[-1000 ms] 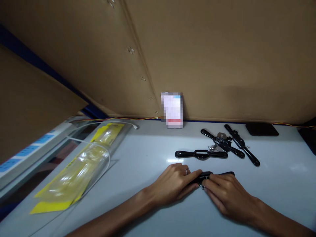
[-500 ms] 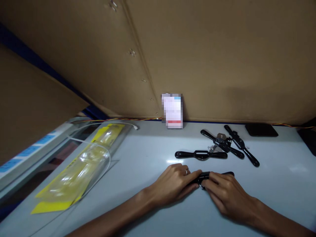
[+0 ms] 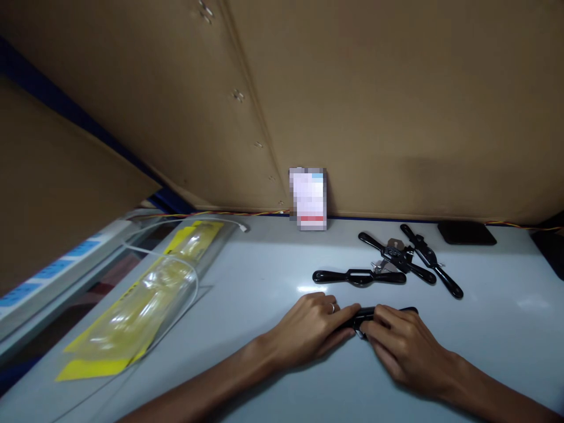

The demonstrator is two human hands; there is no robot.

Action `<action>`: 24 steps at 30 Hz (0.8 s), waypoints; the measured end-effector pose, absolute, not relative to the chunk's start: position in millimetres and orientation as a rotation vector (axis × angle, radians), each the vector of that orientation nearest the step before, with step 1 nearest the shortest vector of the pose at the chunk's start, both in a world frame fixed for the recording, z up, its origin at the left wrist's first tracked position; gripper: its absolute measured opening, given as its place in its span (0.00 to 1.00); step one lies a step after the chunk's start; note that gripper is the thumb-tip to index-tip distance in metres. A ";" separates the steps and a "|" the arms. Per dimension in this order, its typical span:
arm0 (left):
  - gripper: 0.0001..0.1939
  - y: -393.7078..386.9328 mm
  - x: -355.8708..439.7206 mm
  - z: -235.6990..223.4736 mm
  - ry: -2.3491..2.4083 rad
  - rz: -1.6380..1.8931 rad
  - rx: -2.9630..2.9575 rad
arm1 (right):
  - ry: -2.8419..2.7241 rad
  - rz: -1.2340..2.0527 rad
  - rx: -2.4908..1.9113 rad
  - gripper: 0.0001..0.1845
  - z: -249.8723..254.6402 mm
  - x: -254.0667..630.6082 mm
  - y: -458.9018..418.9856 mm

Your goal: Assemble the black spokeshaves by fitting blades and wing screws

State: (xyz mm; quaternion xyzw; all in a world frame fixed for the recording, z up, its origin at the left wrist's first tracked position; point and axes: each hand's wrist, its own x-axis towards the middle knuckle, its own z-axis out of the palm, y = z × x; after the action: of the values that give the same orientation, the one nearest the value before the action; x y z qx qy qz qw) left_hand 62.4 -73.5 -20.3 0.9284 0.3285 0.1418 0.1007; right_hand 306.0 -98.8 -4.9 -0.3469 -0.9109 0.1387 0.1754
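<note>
Low over the table, a black spokeshave [image 3: 365, 314] lies between my two hands, its middle and right handle tip showing. My left hand [image 3: 311, 326] is closed around its left handle, a ring on one finger. Fingers of my right hand [image 3: 403, 341] pinch at the middle of the tool, beside a small silvery part [image 3: 359, 333]; what the fingertips grip there is partly hidden. Just beyond my hands lies another black spokeshave body [image 3: 359, 277] with an open slot. Behind it, a second spokeshave [image 3: 396, 257] rests over metal blades [image 3: 395, 243], next to a third spokeshave [image 3: 432, 260].
A phone-like screen [image 3: 312, 200], blurred out, leans on the brown back panel [image 3: 396, 106]. Yellow cards in clear plastic packaging [image 3: 145, 299] and a white cable [image 3: 196, 276] lie at left. A dark flat object [image 3: 467, 232] sits at the back right of the table [image 3: 264, 252].
The right-hand fingers have shifted very slightly at the middle of the spokeshave. The left hand and the other tools stay where they were.
</note>
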 end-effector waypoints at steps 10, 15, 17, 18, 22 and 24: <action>0.15 -73.9 62.4 -17.5 0.968 0.414 2.742 | -2.438 0.503 -1.074 0.10 -6.4 302.0 -100.1; 0.15 -74.0 62.2 -18.3 0.971 0.422 2.746 | -2.510 0.424 -0.972 0.12 -4.4 304.6 -98.4; 0.15 -73.9 62.2 -19.0 0.971 0.426 2.746 | -2.508 0.418 -0.969 0.11 -4.5 304.3 -98.3; 0.16 -74.0 62.2 -19.3 0.971 0.426 2.746 | -2.507 0.413 -0.973 0.11 -4.8 303.8 -98.6; 0.15 -74.5 62.4 -18.8 0.967 0.427 2.747 | -2.458 0.488 -1.039 0.08 -6.3 301.0 -100.3; 0.15 -74.7 62.5 -18.1 0.964 0.430 2.748 | -2.430 0.530 -1.091 0.08 -6.4 299.7 -100.9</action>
State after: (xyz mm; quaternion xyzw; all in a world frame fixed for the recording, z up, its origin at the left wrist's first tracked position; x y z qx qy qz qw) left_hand 62.5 -74.7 -18.1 0.9289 0.3259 0.1455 0.0988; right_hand 299.7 -100.9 -6.4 -0.3927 -0.8745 0.1907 0.2112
